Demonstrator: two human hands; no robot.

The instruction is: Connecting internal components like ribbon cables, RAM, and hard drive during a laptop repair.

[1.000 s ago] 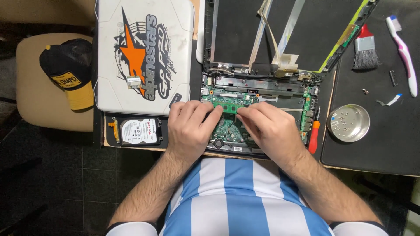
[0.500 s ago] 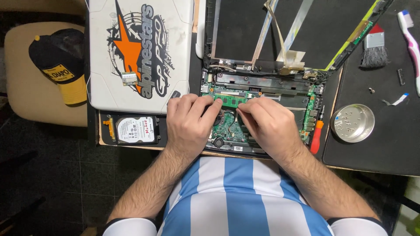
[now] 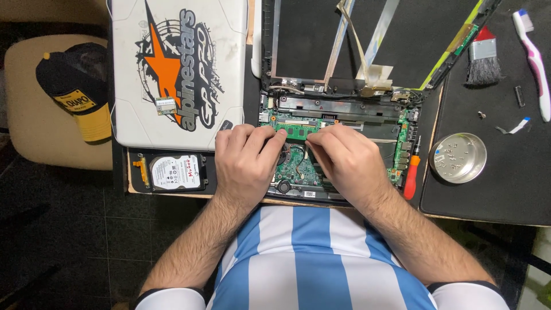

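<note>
While both hands work at it, I see the memory stick (image 3: 297, 130) lying flat in its slot near the top of the opened laptop (image 3: 338, 149), which sits on the desk right in front of my striped shirt. My left hand (image 3: 245, 163) rests palm down on the board, its fingertips pressing at the stick's left end; my right hand (image 3: 345, 161) mirrors it, fingers curled so the tips meet the stick's right end. Neither hand closes around the stick; the fingertips only pinch or push at its two ends, and whether it is clamped between them I cannot tell. Above the board the dark screen panel (image 3: 321, 40) lies open with flat ribbon cables (image 3: 359, 43) trailing over it. Left of the laptop lies a white lid (image 3: 178, 69) with an orange star sticker, a small card (image 3: 166, 105) on it, and below that a hard drive (image 3: 177, 172). Further left a black and yellow cap (image 3: 77, 97) sits on a chair. Right of the laptop lies a red screwdriver (image 3: 411, 175), then a round metal dish (image 3: 457, 157), a brush (image 3: 484, 60) and a toothbrush (image 3: 534, 60) on a black mat (image 3: 505, 189).
</note>
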